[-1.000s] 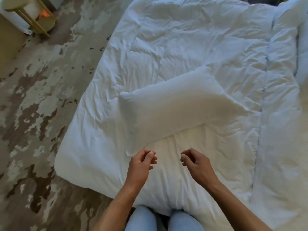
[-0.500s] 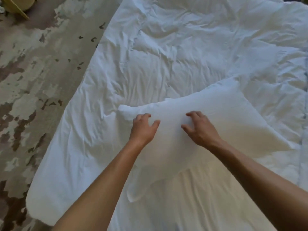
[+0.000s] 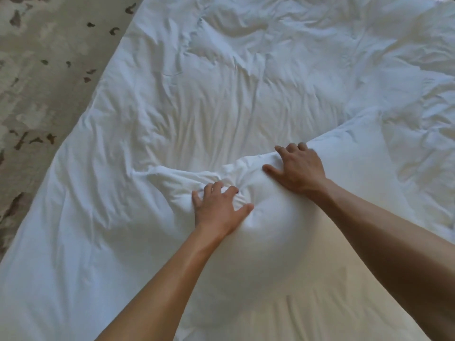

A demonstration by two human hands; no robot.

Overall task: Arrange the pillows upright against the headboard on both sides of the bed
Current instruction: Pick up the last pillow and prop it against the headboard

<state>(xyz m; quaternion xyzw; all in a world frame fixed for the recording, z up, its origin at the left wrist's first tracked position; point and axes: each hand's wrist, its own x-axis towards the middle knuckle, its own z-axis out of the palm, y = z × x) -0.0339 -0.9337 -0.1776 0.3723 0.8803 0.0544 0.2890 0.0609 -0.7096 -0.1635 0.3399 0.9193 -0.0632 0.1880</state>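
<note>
A plump white pillow [image 3: 270, 244] lies on the white duvet [image 3: 221, 94] near the bed's close edge, its near face bulging toward me. My left hand [image 3: 219, 207] digs its curled fingers into the pillow's left part, and the fabric bunches into creases there. My right hand [image 3: 299, 168] grips the pillow's far edge, fingers hooked over it and thumb spread on the near face. No headboard shows in the head view.
The crumpled duvet covers the whole bed ahead and to the right. A beige and brown patterned rug [image 3: 37, 70] runs along the bed's left side. A cream sheet [image 3: 344, 303] shows under the pillow near me.
Both hands went from hovering curled near the bed's close edge to reaching onto the pillow and taking hold. The pillow is now bunched and raised at its far edge. The view moved closer.
</note>
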